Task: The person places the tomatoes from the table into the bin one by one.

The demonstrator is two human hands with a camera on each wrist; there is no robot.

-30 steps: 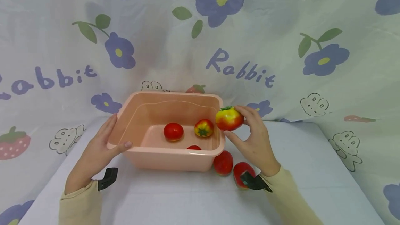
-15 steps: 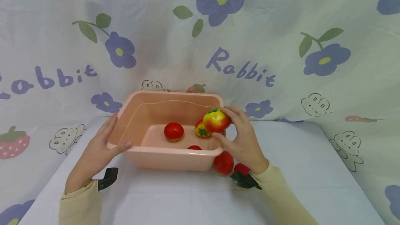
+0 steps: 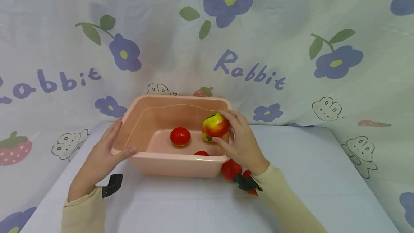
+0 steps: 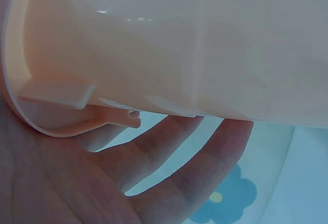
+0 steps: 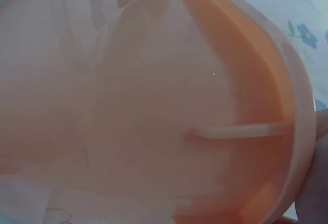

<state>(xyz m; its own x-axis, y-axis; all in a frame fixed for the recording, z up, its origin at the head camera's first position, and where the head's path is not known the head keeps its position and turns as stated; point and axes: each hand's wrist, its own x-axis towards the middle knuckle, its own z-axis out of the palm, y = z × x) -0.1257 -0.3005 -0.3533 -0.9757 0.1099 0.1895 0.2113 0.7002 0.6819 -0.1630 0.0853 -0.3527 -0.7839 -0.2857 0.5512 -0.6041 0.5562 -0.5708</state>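
A pink bin [image 3: 181, 164] stands on the white table. My left hand [image 3: 98, 159] grips its left rim, thumb over the front corner; in the left wrist view the fingers [image 4: 179, 183] lie against the outer wall [image 4: 128, 55]. My right hand [image 3: 244, 141] pinches a yellow-red fruit [image 3: 216, 125] between thumb and fingers, over the bin's right part. Below it, a second yellow-red fruit [image 3: 206, 136] is partly covered. A red tomato [image 3: 180, 136] lies on the bin floor, and another red one [image 3: 202, 153] shows behind the front rim. The right wrist view shows the bin's outside [image 5: 154, 106].
Outside the bin's front right corner lie a red fruit [image 3: 231, 169] and another [image 3: 253, 192], mostly hidden by the black wrist strap [image 3: 246, 182]. A patterned cloth [image 3: 181, 46] hangs behind the table [image 3: 181, 204].
My right hand has moved left with the yellow-red fruit, from beside the right rim to inside the bin's outline, over the second yellow-red fruit. My left hand has stayed on the rim.
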